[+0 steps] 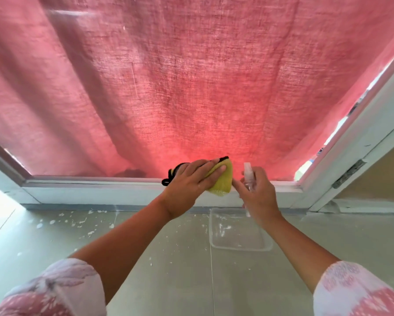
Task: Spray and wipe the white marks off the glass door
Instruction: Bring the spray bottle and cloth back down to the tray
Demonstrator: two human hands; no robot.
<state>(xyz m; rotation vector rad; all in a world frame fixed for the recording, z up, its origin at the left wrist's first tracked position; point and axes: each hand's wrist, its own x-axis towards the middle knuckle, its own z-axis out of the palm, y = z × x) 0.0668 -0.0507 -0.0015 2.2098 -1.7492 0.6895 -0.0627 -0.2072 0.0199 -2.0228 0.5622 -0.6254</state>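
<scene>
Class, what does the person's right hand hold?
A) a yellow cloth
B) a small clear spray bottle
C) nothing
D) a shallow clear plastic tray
B: the right hand grips the small clear spray bottle; the left hand presses the yellow, black-edged cloth on the glass door.

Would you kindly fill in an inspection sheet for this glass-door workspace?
Surface: glass door, pink curtain behind it, thin white streaks on the pane.
Job's things: yellow black-edged cloth at the pane's bottom edge; small clear spray bottle.
Clutter: clear plastic tray and white splatters on the grey floor.
Hands: left hand presses flat on the cloth; right hand grips the bottle.
Cables: nothing seen.
Surroundings: white door frame, metal hinge at right.
</scene>
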